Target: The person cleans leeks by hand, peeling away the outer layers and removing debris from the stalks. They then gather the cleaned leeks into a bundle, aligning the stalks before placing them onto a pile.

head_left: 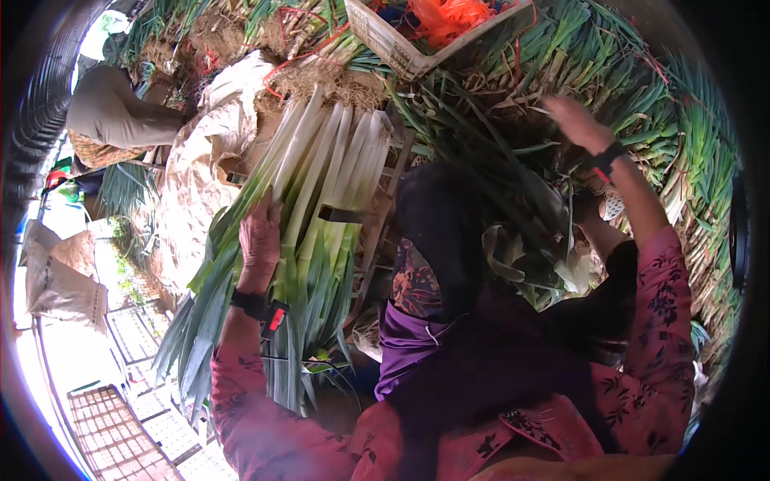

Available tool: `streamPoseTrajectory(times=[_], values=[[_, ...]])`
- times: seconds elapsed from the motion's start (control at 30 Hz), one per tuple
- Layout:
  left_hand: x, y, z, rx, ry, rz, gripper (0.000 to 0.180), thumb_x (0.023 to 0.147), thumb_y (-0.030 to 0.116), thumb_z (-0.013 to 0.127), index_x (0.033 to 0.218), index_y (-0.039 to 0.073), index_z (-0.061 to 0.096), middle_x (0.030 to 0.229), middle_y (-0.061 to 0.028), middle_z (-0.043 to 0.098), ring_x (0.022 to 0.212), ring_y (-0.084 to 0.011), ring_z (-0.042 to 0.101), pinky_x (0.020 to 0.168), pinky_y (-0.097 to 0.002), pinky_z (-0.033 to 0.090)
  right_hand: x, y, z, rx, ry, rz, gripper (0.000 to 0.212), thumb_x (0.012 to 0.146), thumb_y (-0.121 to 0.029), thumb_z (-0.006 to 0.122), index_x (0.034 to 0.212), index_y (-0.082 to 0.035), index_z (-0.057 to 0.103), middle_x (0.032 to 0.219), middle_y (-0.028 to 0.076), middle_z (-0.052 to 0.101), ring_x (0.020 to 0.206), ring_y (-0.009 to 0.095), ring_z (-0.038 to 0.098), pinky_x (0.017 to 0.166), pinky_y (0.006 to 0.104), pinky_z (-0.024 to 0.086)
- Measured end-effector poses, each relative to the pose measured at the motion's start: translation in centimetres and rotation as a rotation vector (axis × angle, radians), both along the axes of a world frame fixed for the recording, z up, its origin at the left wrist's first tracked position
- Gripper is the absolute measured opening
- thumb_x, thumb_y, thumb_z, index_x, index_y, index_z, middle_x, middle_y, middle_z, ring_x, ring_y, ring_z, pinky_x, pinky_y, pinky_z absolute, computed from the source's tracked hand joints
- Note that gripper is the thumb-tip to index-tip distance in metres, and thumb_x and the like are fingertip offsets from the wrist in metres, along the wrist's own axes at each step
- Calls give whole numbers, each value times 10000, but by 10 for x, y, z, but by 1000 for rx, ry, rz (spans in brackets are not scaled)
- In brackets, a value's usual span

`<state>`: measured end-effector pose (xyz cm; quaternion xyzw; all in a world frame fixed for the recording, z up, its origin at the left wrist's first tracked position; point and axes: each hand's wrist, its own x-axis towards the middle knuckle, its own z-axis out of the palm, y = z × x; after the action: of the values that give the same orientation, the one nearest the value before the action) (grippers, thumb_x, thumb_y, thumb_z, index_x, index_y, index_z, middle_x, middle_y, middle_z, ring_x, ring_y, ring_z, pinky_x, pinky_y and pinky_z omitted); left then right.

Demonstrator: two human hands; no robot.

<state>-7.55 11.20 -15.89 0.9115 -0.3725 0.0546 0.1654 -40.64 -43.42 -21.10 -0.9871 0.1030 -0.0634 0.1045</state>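
A row of large leeks [329, 152] lies in front of me on the left, with white stalks and roots at the far end and green leaves toward me. My left hand [261, 240] is closed around a leek at the left side of the row, where the stalk turns green. Across the middle leeks lies a short dark strip [342, 214]. Out to the right, my right hand [576, 124] hovers beside a heap of green onions [521, 96]. Its fingers are drawn together and slightly blurred; a thin pale sliver shows at their tips, too small to name.
A pale plastic crate [393, 40] holding orange-red netting [449, 20] stands at the far middle. Bundled green onions [706, 176] line the right side. Crumpled beige sacking [204, 192] lies left of the leeks. Another person's bent leg [120, 112] is at the far left.
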Motion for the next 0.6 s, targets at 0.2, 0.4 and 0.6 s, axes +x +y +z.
streamPoseTrajectory(times=[0.2,0.4,0.6], values=[[12,-8,-14,492,-143,51,353,903,252,546,1240,148,560,1016,-139,626,902,-343,623,767,-470,500,-35,1,-24,30,347,-119,199,801,-117,603,938,15,547,870,226,582,890,417,575,758,489,455],[8,-10,-5,472,-90,130,322,905,178,499,1207,77,550,995,-155,631,876,-346,642,719,-472,513,-26,93,-52,373,560,-54,278,835,-127,567,1080,1,591,1046,198,621,1011,378,585,859,412,479],[0,-25,-22,569,-36,158,226,890,128,483,1089,44,549,1063,-168,570,1014,-331,582,807,-453,501,-47,133,-90,289,385,129,351,881,-123,464,1212,-36,543,1207,139,587,1128,290,560,975,374,444]])
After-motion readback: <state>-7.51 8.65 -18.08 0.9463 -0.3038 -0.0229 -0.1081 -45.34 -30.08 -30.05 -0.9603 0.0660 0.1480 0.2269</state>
